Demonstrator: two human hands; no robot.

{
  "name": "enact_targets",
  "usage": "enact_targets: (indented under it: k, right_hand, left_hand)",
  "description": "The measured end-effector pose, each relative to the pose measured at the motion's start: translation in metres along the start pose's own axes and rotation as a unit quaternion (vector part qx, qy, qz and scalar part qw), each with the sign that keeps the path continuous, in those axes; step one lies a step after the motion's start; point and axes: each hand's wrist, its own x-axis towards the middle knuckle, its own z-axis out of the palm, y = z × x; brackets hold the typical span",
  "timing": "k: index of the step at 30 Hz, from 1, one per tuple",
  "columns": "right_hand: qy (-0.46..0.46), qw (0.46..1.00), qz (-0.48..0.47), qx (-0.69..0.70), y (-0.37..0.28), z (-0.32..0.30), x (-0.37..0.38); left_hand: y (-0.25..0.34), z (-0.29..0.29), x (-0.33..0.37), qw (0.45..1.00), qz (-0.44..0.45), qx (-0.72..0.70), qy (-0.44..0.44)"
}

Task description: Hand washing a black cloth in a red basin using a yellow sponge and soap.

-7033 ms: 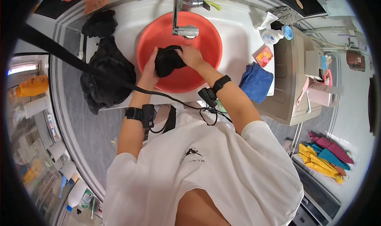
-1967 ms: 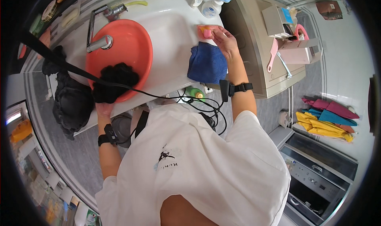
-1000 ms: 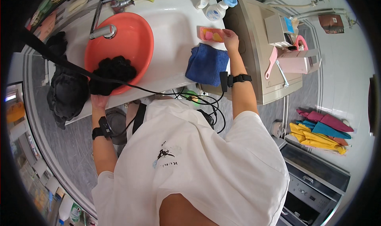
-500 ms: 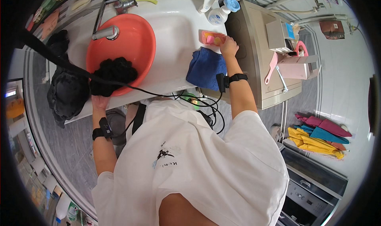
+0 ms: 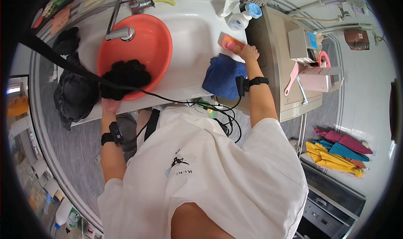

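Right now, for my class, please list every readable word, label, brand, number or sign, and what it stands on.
White short-sleeved shirt: dark lettering beside a printed figure; I don't copy out wording.
White plastic pump bottle with blue top: label too small to read.
White squeeze tube: any print too small to read.
Brown wall-hung pouch: pale label, too small to read.

A white tube (image 5: 230, 4) stands just beside a pump bottle (image 5: 238, 22); a pink brush (image 5: 290, 80) lies near a pink box (image 5: 317, 83).
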Motion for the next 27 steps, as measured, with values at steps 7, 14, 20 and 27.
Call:
enact_targets:
  k: [7, 14, 20, 27]
  right_hand:
    - [-0.110, 0.993, -0.012, 0.044, -0.011, -0.014, 0.004]
    - [-0.075, 0.990, -0.106, 0.045, -0.004, 0.020, 0.038]
    - [-0.109, 0.981, -0.157, 0.029, 0.005, 0.030, 0.058]
    - [-0.164, 0.963, -0.214, 0.012, 0.022, 0.039, 0.081]
  left_hand:
    - [0.003, -0.002, -0.016, 0.998, 0.007, 0.023, -0.050]
    - [-0.005, -0.043, -0.001, 0.943, 0.098, 0.318, 0.002]
    - [-0.012, 0.029, -0.004, 0.997, 0.037, 0.002, 0.074]
    - [-0.009, -0.003, -0.001, 0.998, 0.034, -0.005, 0.059]
